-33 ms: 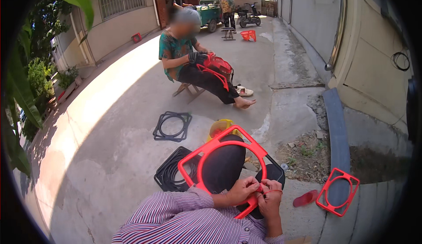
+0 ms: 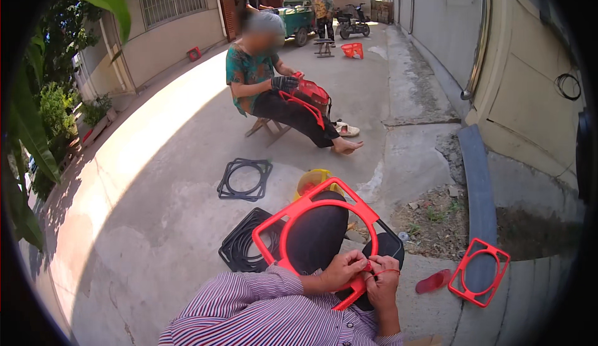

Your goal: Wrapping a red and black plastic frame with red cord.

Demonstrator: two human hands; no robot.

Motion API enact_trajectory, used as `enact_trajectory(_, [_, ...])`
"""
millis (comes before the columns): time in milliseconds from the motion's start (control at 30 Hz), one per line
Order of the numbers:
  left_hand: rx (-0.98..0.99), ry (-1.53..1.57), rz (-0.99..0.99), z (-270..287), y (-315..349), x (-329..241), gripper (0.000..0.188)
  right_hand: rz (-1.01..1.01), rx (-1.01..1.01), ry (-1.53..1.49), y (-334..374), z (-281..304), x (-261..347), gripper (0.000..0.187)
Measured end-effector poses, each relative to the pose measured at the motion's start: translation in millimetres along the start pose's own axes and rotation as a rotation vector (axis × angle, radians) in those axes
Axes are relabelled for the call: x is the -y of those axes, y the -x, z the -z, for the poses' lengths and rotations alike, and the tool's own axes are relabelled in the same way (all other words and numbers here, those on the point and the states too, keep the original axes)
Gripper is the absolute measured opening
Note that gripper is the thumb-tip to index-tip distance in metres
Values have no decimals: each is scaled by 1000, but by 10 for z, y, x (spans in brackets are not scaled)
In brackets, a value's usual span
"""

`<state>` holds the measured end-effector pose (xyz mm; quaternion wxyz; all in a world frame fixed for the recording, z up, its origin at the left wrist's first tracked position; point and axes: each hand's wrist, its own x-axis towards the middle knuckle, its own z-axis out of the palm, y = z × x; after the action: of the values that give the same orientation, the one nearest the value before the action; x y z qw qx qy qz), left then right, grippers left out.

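Observation:
A red square frame [image 2: 306, 204] with a large round opening rests tilted across my dark-trousered knees. A black part [image 2: 390, 235] forms or overlaps its right corner. At the frame's lower right side my left hand [image 2: 341, 272] is closed, thumb and fingertips pinching a small red piece [image 2: 367, 266]. Right beside it, my right hand [image 2: 382, 283] is closed too, its fingertips meeting the left ones. A thin red strand [image 2: 387, 270] curves over the right fingers. My fingers hide most of the piece and how it joins the frame.
Black frames [image 2: 245, 196] lie on the concrete ahead-left, with more stacked [image 2: 227, 246] by my knee. A yellow container [image 2: 301, 190] stands beyond my knees. At right are a red frame [image 2: 460, 288] and a red slipper [image 2: 434, 281]. A seated co-worker [image 2: 248, 75] handles red frames.
My hands and the red frame look unchanged. The co-worker's gloved hand has shifted slightly right and down along the red pieces on their lap.

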<state>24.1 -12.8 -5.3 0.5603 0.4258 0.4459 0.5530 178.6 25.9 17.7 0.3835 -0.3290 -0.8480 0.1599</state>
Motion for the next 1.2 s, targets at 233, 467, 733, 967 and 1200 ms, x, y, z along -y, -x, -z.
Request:
enact_trajectory(233, [-81,168,244,-11,33,127,20,-392,514,-329,422,657,-352,19])
enact_trajectory(467, [-47,243,556,-9,-59,90,34,-789,-246,-1126,1087,1331,-792,24])
enact_trajectory(733, [176,451,595,82,-244,-169,39,-882,-394,-1496,855,684,-848,16])
enact_trajectory(967, [189,411,648,-3,-118,-66,34,-938,262,-766,720,279,-313,22])
enact_trajectory(1200, [96,463,710,-33,-100,-126,24,-961,110,-885,833,358,-230,16])
